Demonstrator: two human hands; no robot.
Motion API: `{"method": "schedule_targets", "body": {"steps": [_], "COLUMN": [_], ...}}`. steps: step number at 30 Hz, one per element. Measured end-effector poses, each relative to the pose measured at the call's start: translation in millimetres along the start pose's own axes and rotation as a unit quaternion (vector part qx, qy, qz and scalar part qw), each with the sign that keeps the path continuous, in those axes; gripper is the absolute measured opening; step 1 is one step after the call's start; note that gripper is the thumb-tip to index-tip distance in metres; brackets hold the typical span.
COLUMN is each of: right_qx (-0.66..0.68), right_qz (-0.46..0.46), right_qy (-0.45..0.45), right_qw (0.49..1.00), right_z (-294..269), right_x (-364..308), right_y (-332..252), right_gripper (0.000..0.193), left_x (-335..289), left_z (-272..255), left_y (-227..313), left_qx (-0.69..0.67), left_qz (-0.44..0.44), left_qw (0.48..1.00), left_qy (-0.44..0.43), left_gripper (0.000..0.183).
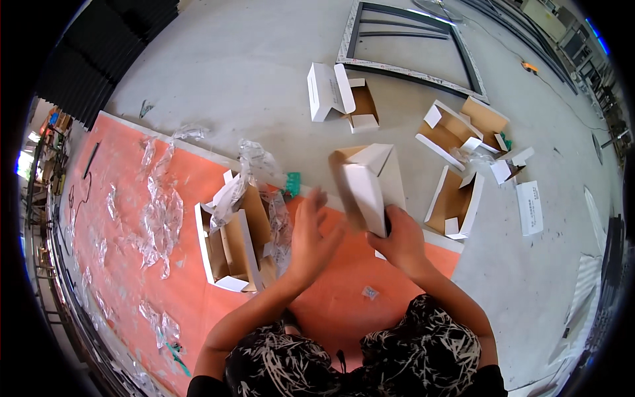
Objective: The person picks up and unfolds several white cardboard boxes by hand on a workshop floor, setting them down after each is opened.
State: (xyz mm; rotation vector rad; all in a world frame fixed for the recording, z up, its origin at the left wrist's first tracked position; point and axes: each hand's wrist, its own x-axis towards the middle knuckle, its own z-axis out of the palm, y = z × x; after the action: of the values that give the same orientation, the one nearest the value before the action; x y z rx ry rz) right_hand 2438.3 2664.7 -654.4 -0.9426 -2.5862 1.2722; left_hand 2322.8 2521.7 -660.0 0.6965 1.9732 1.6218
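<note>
My right hand [401, 243] grips the lower end of a white cardboard box [370, 188], held up in front of me. The flaps at its top stand out, and its left side is smeared by motion. My left hand [312, 239] is apart from the box, to its left, with the fingers spread and nothing in them. Beyond that hand, an opened white box [228, 255] with a brown inside lies on the orange mat [344, 294]. Crumpled clear plastic wrap [256, 164] rests over its far side, beside a small green piece [292, 184].
Opened boxes lie on the grey floor ahead [327, 96] and to the right [455, 202], near a flat white piece [529, 207]. Plastic scraps [162, 225] litter the mat's left side. A dark rectangular frame [410, 74] lies farther off; black stacked panels [99, 56] stand far left.
</note>
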Motion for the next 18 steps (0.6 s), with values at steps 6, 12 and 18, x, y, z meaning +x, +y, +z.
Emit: {"method": "schedule_targets", "body": {"steps": [6, 12, 18], "right_qx": [-0.199, -0.128, -0.188], "right_qz": [-0.222, -0.285, -0.330], "right_qy": [0.078, 0.052, 0.104], "right_qw": [0.951, 0.949, 0.919], "right_z": [38, 16, 24], "right_x": [-22, -28, -1], "right_y": [-31, -37, -25], "right_gripper": [0.059, 0.042, 0.042], "left_x": [3, 12, 4], "left_z": [14, -14, 10], "left_y": [-1, -16, -16], "left_qx": [-0.103, -0.037, 0.050], "left_qz": [-0.033, -0.025, 0.022], "left_qw": [0.990, 0.984, 0.986], "left_qy": [0.088, 0.172, 0.156], "left_gripper": [0.068, 0.053, 0.048]}}
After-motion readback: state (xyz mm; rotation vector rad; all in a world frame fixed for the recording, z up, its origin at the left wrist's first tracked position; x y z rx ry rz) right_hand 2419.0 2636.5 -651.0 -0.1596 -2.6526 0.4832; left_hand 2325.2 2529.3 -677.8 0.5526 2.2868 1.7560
